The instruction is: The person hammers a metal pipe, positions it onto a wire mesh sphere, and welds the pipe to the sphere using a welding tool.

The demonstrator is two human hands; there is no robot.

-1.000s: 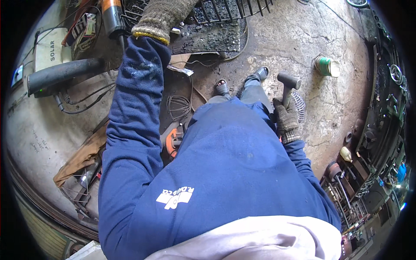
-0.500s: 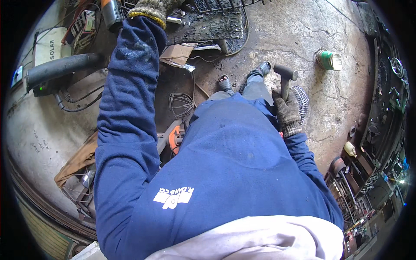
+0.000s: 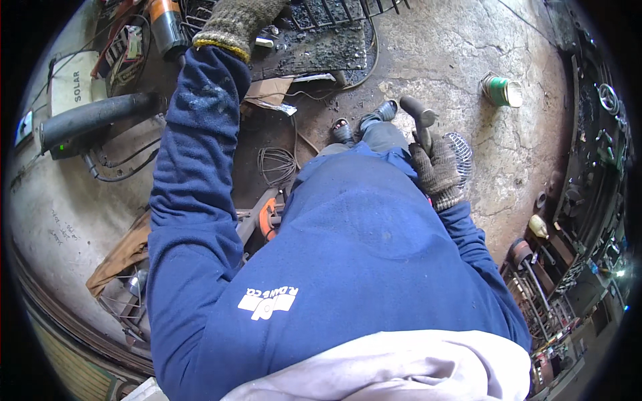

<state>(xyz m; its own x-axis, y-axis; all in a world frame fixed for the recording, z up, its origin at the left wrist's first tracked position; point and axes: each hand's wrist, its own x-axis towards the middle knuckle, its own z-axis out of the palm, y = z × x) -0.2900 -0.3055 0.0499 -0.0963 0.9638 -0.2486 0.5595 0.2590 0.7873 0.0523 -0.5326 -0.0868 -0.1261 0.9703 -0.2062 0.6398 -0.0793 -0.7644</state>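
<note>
My right hand (image 3: pixel 438 170), in a grey-brown knitted glove, is wrapped round the handle of a hammer (image 3: pixel 420 112) at my right side. The hammer's dark head points up and away from my body. My left arm is stretched far forward, and my left hand (image 3: pixel 235 28), in a similar glove with a yellow cuff edge, is at the top of the picture. Its fingers run out of view, so what they touch is hidden. Beside it is a dark work surface (image 3: pixel 314 59) littered with black bits, with a black metal grating (image 3: pixel 328 17) on it.
On the floor to the right stands a green and white tin (image 3: pixel 500 91). A wire fan guard (image 3: pixel 461 157) is behind my right hand. Coiled wire (image 3: pixel 275 166) lies near my feet. A thick dark pipe (image 3: pixel 100 113) is at left; tools and metal parts (image 3: pixel 538 287) crowd the right side.
The hammer has turned in my right hand, its head swinging to the left. My left hand appears slightly lower in the picture, showing more of the glove and the grating.
</note>
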